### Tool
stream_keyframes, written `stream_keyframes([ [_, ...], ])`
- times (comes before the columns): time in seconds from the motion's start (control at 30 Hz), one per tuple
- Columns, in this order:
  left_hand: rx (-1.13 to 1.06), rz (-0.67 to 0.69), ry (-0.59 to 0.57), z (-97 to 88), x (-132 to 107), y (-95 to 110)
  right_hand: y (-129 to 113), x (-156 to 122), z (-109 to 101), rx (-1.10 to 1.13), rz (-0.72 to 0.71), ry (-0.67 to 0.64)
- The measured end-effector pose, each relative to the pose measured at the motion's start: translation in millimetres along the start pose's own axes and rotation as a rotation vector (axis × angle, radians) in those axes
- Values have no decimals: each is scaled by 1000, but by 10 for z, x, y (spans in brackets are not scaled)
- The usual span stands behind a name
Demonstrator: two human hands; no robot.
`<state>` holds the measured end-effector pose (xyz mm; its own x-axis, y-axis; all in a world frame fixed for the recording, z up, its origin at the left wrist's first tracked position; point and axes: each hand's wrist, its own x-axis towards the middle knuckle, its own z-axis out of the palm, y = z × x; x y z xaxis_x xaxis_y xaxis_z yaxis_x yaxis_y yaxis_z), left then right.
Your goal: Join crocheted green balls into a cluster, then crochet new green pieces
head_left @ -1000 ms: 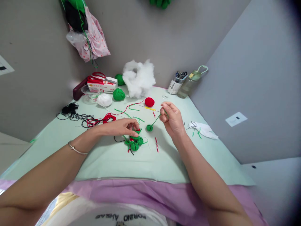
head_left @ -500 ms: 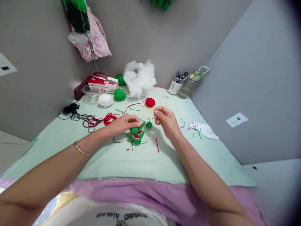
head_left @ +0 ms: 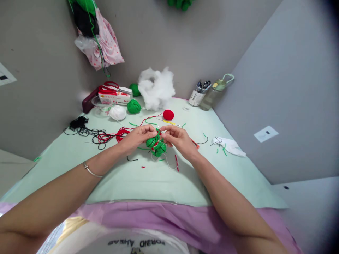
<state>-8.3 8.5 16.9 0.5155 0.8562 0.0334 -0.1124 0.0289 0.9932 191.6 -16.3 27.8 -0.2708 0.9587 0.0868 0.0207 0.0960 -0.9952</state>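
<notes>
My left hand [head_left: 144,135] pinches the top of a green crocheted piece [head_left: 158,150] with red and white parts, just above the table. Against the piece's right side, the fingertips of my right hand [head_left: 178,138] are bent together. What they hold, if anything, is too small to make out. A pale thread [head_left: 172,167] curves from beneath the piece onto the table. Beyond my hands lies a yellow-handled crochet hook [head_left: 168,122], near a ball of red yarn [head_left: 168,114]. Part of an orange-red object [head_left: 195,144] shows beside my right hand.
White stuffing [head_left: 156,88], green yarn [head_left: 134,106] and white yarn [head_left: 117,112] stand at the back. Red scissors [head_left: 111,87] rest on a box. Tangled black yarn [head_left: 79,122] lies left. A pen cup [head_left: 196,97] and bottle [head_left: 212,95] stand by the right wall.
My right hand has come left and down to the crocheted piece, from holding something thin apart from it. The small green ball that hung between my hands is no longer seen separately.
</notes>
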Motion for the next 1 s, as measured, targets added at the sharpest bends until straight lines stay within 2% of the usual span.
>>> stream_keyframes([
  [0.13, 13, 38, -24, -6, -5, 12, 11, 13, -28, 28, 19, -2],
  [0.33, -5, 54, -38, -6, 11, 3, 27, 51, -119, 164, 209, -63],
  [0.7, -41, 17, 18, 20, 9, -12, -42, 10, -62, 153, 171, 50],
  [1.0, -32, 111, 218, 92, 9, -51, -14, 8, 6, 131, 164, 17],
])
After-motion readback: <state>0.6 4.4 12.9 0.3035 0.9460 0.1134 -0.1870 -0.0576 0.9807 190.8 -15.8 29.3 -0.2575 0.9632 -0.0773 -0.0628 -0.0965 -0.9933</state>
